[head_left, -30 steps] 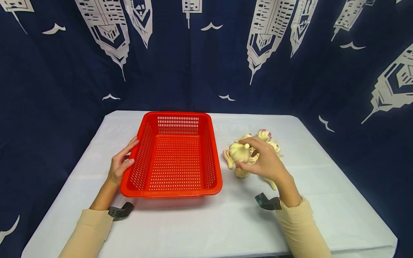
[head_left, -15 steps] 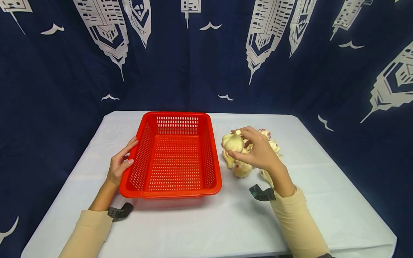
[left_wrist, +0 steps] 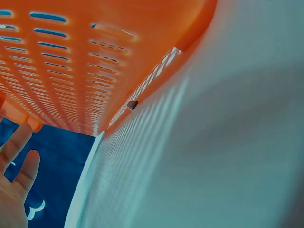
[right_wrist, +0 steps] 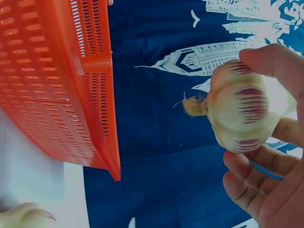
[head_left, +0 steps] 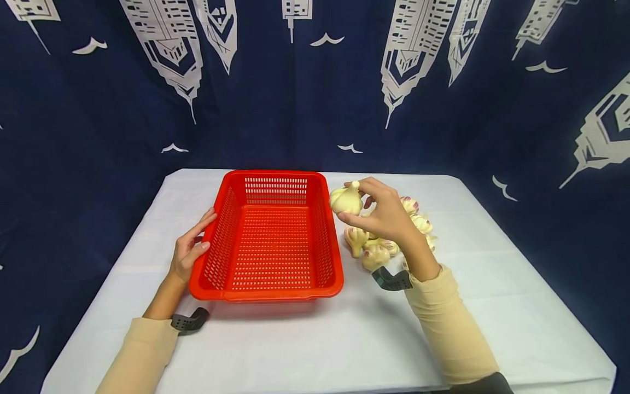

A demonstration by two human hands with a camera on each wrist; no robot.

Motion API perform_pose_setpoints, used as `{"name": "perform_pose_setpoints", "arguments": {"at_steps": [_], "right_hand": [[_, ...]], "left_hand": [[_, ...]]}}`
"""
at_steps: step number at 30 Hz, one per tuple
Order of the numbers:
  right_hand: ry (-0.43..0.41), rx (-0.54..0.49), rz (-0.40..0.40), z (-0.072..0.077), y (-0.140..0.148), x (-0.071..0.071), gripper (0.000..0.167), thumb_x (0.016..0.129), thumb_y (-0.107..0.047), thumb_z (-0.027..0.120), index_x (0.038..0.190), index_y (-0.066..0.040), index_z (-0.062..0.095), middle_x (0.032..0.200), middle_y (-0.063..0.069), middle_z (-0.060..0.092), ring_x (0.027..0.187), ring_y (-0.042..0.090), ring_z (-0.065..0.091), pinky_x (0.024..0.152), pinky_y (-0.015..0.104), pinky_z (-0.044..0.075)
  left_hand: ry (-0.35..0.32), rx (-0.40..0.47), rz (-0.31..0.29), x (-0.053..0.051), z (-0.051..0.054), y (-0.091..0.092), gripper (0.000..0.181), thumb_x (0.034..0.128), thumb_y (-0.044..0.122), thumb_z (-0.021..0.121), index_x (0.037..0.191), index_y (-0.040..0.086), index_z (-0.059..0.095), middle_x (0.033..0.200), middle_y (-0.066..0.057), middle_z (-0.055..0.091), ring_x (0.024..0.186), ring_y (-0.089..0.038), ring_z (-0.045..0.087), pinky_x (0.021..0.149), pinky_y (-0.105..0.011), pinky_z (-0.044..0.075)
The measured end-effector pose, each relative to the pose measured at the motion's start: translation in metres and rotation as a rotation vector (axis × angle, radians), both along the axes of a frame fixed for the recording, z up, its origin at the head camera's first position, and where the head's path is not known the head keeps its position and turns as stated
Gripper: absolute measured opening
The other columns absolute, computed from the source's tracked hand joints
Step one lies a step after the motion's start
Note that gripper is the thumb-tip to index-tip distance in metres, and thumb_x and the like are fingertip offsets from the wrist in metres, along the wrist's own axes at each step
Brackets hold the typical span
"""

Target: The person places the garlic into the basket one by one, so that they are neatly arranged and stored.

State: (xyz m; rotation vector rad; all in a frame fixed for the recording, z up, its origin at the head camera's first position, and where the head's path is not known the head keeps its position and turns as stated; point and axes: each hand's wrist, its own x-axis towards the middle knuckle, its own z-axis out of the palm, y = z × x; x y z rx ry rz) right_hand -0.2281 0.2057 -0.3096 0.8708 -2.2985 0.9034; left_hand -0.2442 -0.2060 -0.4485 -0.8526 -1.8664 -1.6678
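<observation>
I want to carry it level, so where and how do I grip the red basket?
Probably take the basket by its rim, midway along the left and right sides, coming from outside. The rim flares outward beyond the slotted walls, a lip to curl under. The left hand touches the left side; the right hand holds a garlic bulb.

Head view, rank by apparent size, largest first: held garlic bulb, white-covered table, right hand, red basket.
1. White-covered table
2. Red basket
3. Right hand
4. Held garlic bulb
No near ties; the gaps are clear.
</observation>
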Motion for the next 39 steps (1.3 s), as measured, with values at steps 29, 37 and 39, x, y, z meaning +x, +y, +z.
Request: {"name": "perform_pose_setpoints", "arguments": {"at_steps": [29,37,39], "right_hand": [[-0.170,-0.010,0.002,0.019,-0.042,-0.041,0.053,0.066,-0.022,0.092,0.112,-0.003,0.072,0.097,0.006,0.068,0.086,0.021,0.065,0.073,0.036,0.056],[-0.159,-0.033,0.016,0.032,-0.067,-0.044,0.052,0.062,-0.020,0.095,0.104,0.000,0.072,0.091,0.007,0.065,0.080,0.019,0.063,0.071,0.032,0.054],[-0.153,-0.035,0.011,0.034,-0.073,-0.044,0.051,0.062,-0.021,0.095,0.101,0.000,0.071,0.090,0.007,0.064,0.078,0.020,0.063,0.070,0.034,0.054]], "left_hand": [[-0.004,0.086,-0.089,0.000,-0.003,0.003,0.054,0.0815,-0.004,0.040,0.133,-0.018,0.049,0.150,-0.014,0.045,0.135,-0.015,0.045,0.086,-0.016,0.048],[0.013,0.076,-0.071,-0.001,-0.003,0.003,0.054,0.0802,-0.005,0.039,0.131,-0.019,0.050,0.149,-0.016,0.046,0.132,-0.014,0.048,0.082,-0.015,0.050],[0.016,0.067,-0.058,-0.001,-0.003,0.003,0.054,0.0801,-0.004,0.039,0.131,-0.019,0.050,0.148,-0.016,0.047,0.132,-0.014,0.048,0.082,-0.015,0.050]]}}
